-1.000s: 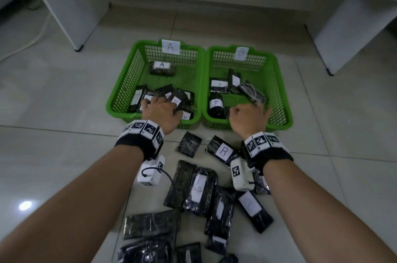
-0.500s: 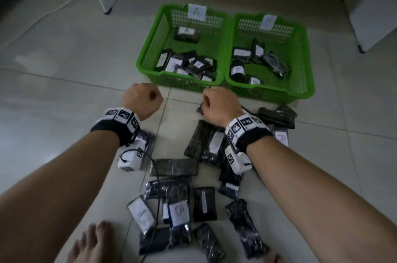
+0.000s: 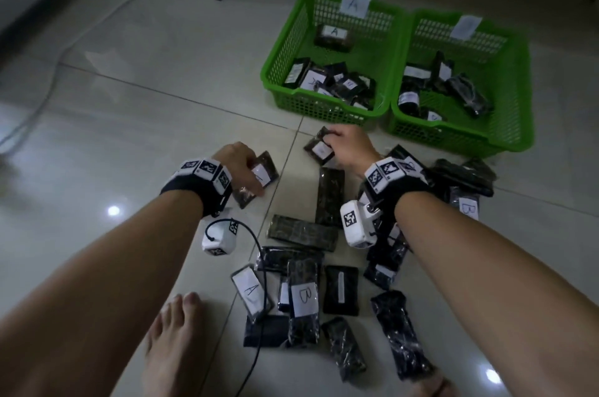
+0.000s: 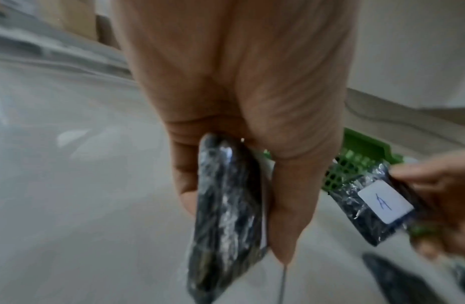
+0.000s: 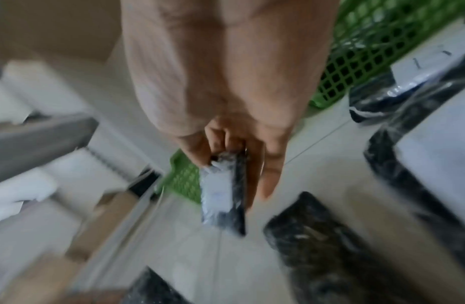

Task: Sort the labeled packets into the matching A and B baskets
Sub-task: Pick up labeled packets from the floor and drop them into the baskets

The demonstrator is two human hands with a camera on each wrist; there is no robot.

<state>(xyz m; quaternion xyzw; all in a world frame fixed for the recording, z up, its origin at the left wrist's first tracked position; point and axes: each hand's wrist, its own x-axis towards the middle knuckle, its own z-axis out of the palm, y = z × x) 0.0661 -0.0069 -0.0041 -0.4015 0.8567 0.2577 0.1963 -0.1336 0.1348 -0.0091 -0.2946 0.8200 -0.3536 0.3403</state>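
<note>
Two green baskets stand side by side on the floor: basket A (image 3: 282, 49) on the left and basket B (image 3: 518, 78) on the right, each with several black packets inside. My left hand (image 3: 240, 166) holds a black labeled packet (image 3: 259, 177) just above the floor; the left wrist view shows that packet (image 4: 223, 216) edge-on between thumb and fingers. My right hand (image 3: 346, 145) pinches another black packet (image 3: 319, 148) in front of basket A. The left wrist view shows its label (image 4: 384, 202) reading A.
Several more black packets (image 3: 303, 296) lie scattered on the tiled floor between my forearms, some with A or B labels up. A bare foot (image 3: 176, 341) rests at the lower left. A white cable (image 3: 97, 17) runs across the floor at the far left.
Both hands drew back from the baskets to the pile on the floor. Each now holds a packet, whereas they were fists with nothing visible in them half a second ago.
</note>
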